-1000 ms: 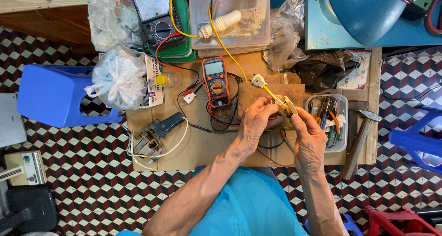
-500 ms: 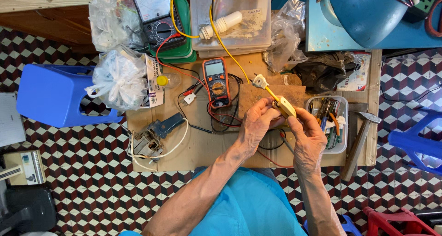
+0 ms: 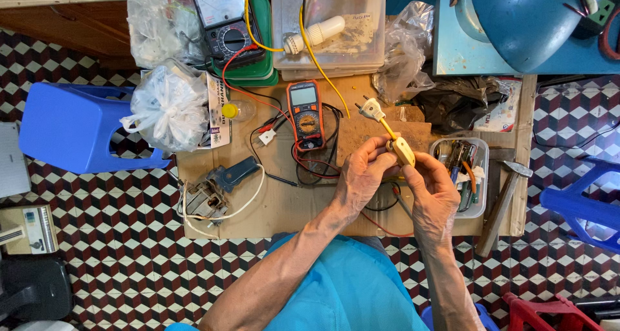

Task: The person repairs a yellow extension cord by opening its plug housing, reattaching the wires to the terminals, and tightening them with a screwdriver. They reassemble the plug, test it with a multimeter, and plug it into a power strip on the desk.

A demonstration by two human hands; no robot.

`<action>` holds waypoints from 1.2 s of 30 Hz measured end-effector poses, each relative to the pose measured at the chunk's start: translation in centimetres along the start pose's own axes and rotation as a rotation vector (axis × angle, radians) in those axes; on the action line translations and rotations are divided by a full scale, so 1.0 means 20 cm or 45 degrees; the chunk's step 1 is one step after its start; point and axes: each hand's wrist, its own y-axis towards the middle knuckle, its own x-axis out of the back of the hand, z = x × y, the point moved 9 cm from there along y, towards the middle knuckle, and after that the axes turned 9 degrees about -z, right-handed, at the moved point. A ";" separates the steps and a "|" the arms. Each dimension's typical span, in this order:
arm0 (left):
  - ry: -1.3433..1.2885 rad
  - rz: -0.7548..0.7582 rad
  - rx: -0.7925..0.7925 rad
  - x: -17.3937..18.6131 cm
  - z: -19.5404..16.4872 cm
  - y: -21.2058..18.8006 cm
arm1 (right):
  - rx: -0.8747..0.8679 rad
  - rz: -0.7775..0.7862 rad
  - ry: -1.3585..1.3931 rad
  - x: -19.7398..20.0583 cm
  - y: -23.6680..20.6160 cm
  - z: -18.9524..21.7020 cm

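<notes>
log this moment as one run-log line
left hand: grips yellow part | right hand: grips same part | plug: in air | meter: on bench

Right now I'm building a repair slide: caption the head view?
Both hands, left hand and right hand, hold a yellow switch beside an orange multimeter.

Meter [image 3: 306,113] lies on the bench [image 3: 271,205], left of both hands. Plug [image 3: 371,108] sits just behind the left hand [image 3: 359,176]; tray of tools [image 3: 462,176] right of the right hand [image 3: 431,198]. Hammer [image 3: 504,198] beside the tray.
</notes>
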 end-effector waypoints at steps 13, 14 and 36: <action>0.156 -0.031 -0.267 -0.05 -0.11 -0.12 | 0.309 0.031 -0.327 -0.07 -0.06 0.15; 0.138 -0.053 -0.256 -0.05 -0.12 -0.13 | 0.321 0.030 -0.349 -0.07 -0.07 0.15; -0.437 -0.091 0.076 0.32 -0.22 -0.12 | 0.086 0.155 -0.430 -0.35 -0.10 0.20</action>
